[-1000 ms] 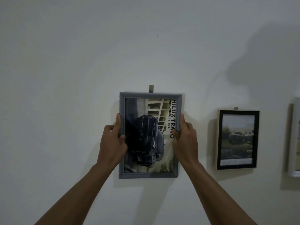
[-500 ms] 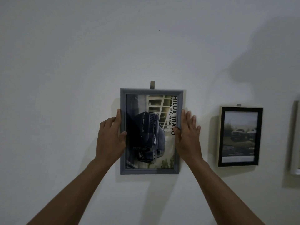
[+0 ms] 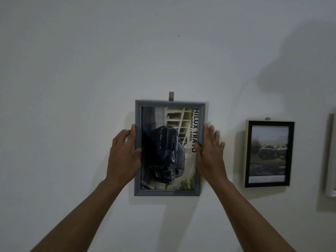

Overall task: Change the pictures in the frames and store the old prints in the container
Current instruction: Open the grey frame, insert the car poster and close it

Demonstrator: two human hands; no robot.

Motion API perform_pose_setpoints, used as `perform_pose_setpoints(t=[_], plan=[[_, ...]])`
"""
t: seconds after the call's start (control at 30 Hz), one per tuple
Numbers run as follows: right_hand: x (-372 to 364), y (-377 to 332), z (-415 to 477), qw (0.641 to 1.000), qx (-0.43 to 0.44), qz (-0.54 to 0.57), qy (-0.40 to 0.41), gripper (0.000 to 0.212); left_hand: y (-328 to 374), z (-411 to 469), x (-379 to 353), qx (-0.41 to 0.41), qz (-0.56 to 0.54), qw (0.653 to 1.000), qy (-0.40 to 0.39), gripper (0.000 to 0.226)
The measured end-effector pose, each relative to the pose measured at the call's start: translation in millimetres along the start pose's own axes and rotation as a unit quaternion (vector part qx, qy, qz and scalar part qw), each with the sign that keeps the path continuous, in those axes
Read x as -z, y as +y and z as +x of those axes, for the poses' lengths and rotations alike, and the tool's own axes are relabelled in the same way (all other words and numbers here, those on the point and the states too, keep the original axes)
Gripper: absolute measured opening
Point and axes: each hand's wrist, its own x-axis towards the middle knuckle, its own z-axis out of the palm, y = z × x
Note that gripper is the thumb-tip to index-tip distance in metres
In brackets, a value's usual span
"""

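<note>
A grey picture frame (image 3: 166, 193) hangs on the white wall from a small hook (image 3: 171, 96). It holds a print of a dark pickup truck (image 3: 169, 148), turned sideways. My left hand (image 3: 123, 155) grips the frame's left edge, with the thumb on the front and the fingers along the side. My right hand (image 3: 211, 155) rests at the frame's right edge. Its fingers are spread flat on the wall and its thumb touches the front. The container is not in view.
To the right hangs a black-and-cream frame (image 3: 269, 123) with a truck print, on its own hook. The edge of a white frame (image 3: 331, 155) shows at the far right. The rest is bare wall, with a dark shadow at the upper right.
My right hand's fingers have gone from curled round the frame's right edge to spread flat on the wall. My left hand keeps its hold. The frame stays under its hook.
</note>
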Motion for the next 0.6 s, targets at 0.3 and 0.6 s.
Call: perform_pose_setpoints(t=[0.3, 0.6], plan=[[0.9, -5.0, -0.2, 1.000, -0.007, 0.023, 0.000, 0.065, 1.3, -0.9, 1.7, -0.003, -0.009, 1.000, -0.001, 0.075], [3.0, -6.9, -0.3, 0.999, -0.015, 0.039, -0.002, 0.065, 0.1, -1.4, 1.8, 0.008, -0.011, 1.000, -0.010, 0.073]])
